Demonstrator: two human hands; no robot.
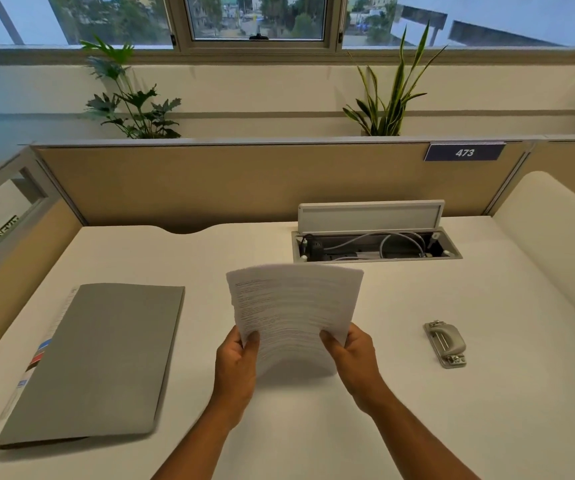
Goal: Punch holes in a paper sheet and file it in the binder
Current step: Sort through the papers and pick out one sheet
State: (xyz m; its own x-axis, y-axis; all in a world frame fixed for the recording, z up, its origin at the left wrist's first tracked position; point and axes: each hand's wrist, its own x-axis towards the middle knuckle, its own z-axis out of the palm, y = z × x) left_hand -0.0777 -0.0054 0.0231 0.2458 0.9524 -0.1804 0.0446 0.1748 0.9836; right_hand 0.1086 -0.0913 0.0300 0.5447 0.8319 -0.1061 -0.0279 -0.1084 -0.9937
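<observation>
Above the desk [417, 410], paper sheet [296, 306] between both hands, left grip [239, 362] and right grip [351, 355] closed on its lower corners

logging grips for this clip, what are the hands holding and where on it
Both hands hold the paper sheet above the desk: the left hand at its lower left edge, the right hand at its lower right edge.

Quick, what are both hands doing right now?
Left hand: closed on the lower left edge of the paper sheet, held up off the desk.
Right hand: closed on the paper's lower right edge.
</observation>
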